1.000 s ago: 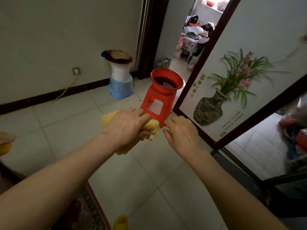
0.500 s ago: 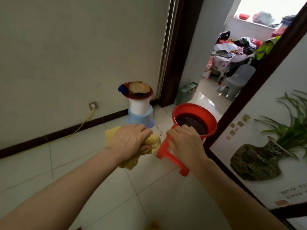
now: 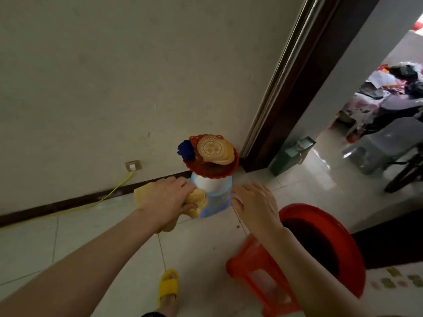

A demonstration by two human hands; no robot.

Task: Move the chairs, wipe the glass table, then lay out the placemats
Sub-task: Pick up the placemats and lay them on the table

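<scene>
By the skirting, just left of the dark door frame [image 3: 297, 88]: a blue stool [image 3: 217, 201] with a white stool [image 3: 210, 184] nested on it, topped with round placemats [image 3: 215, 152], red lace underneath, a tan one above, something dark blue at the left edge. At the blue stool's left side, the left hand [image 3: 164, 200], fingers curled round a bunched yellow cloth [image 3: 198, 200], knuckles close against the upper rim; touching or not, cannot tell. At its right side, the right hand [image 3: 256, 204], holding nothing, fingers loosely bent and slightly spread, fingertips beside the lower right edge. Nearer the camera and right of the blue stool, a red stool [image 3: 320, 248] on the tiled floor, apart from both hands, partly behind the right forearm. Nearer and slightly left, a foot in a yellow slipper [image 3: 168, 284]. Left of the blue stool, a wall socket [image 3: 133, 165] with a yellow cable [image 3: 119, 186] trailing down to the floor. Right of it, past the door frame, a green box [image 3: 290, 156] and a grey plastic chair [image 3: 386, 147].
</scene>
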